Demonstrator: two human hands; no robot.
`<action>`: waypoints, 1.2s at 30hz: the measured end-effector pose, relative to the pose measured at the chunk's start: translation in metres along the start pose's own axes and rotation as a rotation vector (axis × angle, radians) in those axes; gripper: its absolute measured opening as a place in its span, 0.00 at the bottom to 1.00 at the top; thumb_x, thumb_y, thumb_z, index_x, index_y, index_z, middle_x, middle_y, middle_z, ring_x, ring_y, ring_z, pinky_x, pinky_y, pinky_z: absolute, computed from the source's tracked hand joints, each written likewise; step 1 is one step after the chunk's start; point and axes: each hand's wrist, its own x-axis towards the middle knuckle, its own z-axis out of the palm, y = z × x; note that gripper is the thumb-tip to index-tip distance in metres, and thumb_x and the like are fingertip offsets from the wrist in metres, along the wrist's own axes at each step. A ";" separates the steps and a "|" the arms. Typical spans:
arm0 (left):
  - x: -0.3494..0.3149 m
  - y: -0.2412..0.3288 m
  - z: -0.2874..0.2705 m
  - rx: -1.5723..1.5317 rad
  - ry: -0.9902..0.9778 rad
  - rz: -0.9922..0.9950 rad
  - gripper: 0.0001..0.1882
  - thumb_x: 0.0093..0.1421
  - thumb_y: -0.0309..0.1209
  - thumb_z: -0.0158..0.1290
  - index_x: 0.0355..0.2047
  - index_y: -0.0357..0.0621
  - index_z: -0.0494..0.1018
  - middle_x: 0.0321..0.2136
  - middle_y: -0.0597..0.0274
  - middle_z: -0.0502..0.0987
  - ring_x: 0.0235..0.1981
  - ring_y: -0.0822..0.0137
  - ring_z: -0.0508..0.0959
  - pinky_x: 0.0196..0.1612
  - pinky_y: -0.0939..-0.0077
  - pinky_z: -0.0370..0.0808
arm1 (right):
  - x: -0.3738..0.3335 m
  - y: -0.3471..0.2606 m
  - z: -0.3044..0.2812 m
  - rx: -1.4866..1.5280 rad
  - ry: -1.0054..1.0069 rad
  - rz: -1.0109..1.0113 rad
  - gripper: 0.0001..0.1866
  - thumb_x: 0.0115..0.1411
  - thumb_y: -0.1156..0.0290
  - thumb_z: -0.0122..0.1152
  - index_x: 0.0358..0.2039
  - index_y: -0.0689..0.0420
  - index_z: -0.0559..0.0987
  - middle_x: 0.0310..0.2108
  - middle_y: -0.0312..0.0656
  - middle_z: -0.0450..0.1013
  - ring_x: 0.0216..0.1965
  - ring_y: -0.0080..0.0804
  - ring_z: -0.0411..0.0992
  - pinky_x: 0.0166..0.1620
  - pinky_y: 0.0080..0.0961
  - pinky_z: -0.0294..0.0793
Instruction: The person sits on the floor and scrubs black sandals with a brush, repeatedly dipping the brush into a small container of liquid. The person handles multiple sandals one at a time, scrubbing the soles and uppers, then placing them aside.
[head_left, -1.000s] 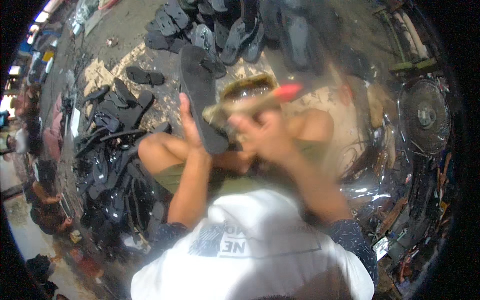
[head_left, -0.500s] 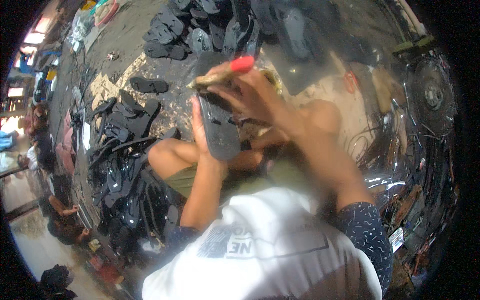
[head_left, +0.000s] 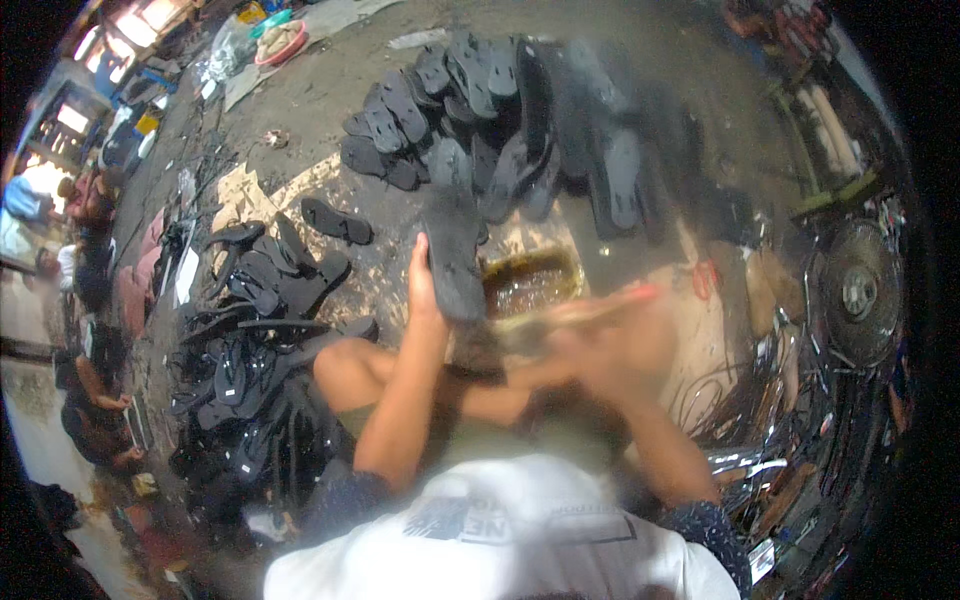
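My left hand is closed round the edge of a black flip-flop sole, held lengthwise in front of me over my crossed legs. My right hand, smeared by motion, grips a yellowish brush with a red handle end. The brush is right of the sole's near end, just in front of a yellow-rimmed tub of brownish liquid. Whether the bristles touch anything is too blurred to tell.
Several dark soles lie in rows ahead. A heap of black flip-flops covers the floor to my left. At the right are red-handled scissors, a round fan and tangled wire. Other people sit far left.
My right hand and the brush have swung from above the sole down and right, beside the tub. My left hand still holds the sole. The view has tilted, showing more floor ahead.
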 end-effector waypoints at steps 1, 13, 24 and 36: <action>0.021 0.004 0.016 -0.006 -0.062 -0.007 0.28 0.67 0.53 0.43 0.54 0.43 0.71 0.47 0.54 0.78 0.42 0.56 0.79 0.46 0.58 0.77 | 0.001 0.002 -0.016 -0.131 0.138 -0.139 0.13 0.61 0.70 0.64 0.45 0.60 0.77 0.42 0.39 0.75 0.45 0.25 0.71 0.51 0.24 0.70; 0.233 0.113 -0.076 1.475 0.718 0.625 0.37 0.58 0.52 0.56 0.64 0.52 0.62 0.62 0.42 0.63 0.63 0.44 0.63 0.62 0.42 0.58 | 0.001 0.053 -0.089 -0.033 0.599 -0.221 0.19 0.62 0.64 0.64 0.48 0.64 0.76 0.44 0.38 0.74 0.44 0.23 0.69 0.50 0.24 0.68; 0.183 0.239 -0.194 1.796 0.890 0.360 0.23 0.57 0.43 0.56 0.49 0.44 0.72 0.45 0.39 0.77 0.49 0.44 0.77 0.54 0.55 0.71 | 0.037 0.071 -0.096 -0.569 0.570 -0.004 0.19 0.64 0.62 0.60 0.49 0.62 0.76 0.43 0.40 0.75 0.44 0.27 0.71 0.50 0.24 0.69; -0.151 0.194 -0.086 1.478 0.190 0.786 0.22 0.64 0.30 0.40 0.57 0.39 0.68 0.59 0.51 0.67 0.59 0.56 0.68 0.64 0.62 0.61 | 0.134 0.137 -0.035 -1.398 -0.029 -0.311 0.17 0.55 0.52 0.66 0.37 0.51 0.82 0.28 0.44 0.76 0.36 0.43 0.72 0.40 0.40 0.66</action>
